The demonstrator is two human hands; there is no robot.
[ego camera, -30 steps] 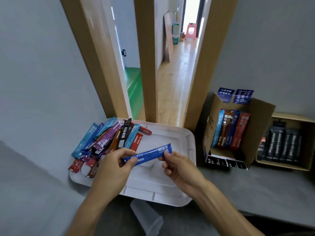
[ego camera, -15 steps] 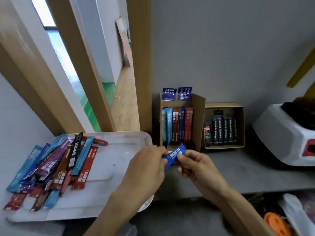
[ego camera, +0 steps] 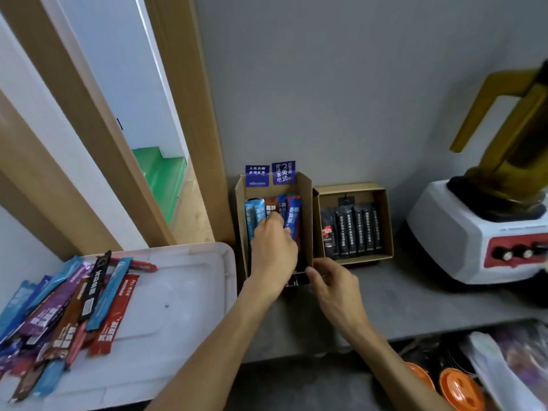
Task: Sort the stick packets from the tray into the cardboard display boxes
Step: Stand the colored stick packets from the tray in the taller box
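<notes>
The left cardboard display box (ego camera: 307, 221) stands against the wall with several coloured stick packets upright in it. My left hand (ego camera: 274, 250) reaches into this box, its curled fingertips on the dark blue stick packet (ego camera: 294, 216) at the right of the row. My right hand (ego camera: 333, 287) grips the box's front right corner. The white tray (ego camera: 189, 280) lies to the left, with a pile of stick packets (ego camera: 74, 310) on its left half. The right cardboard box (ego camera: 385, 221) holds a row of black packets (ego camera: 354, 231).
A white blender base (ego camera: 468, 232) with a yellow jug stands at the right on the grey counter (ego camera: 415, 298). Wooden door posts and an open doorway are behind the tray. Orange lids (ego camera: 458, 390) and a plastic bag lie below the counter's edge.
My left hand carried the dark blue packet from in front of the box into it. My right hand let go of the packet and took the box's front corner. The view shifted right.
</notes>
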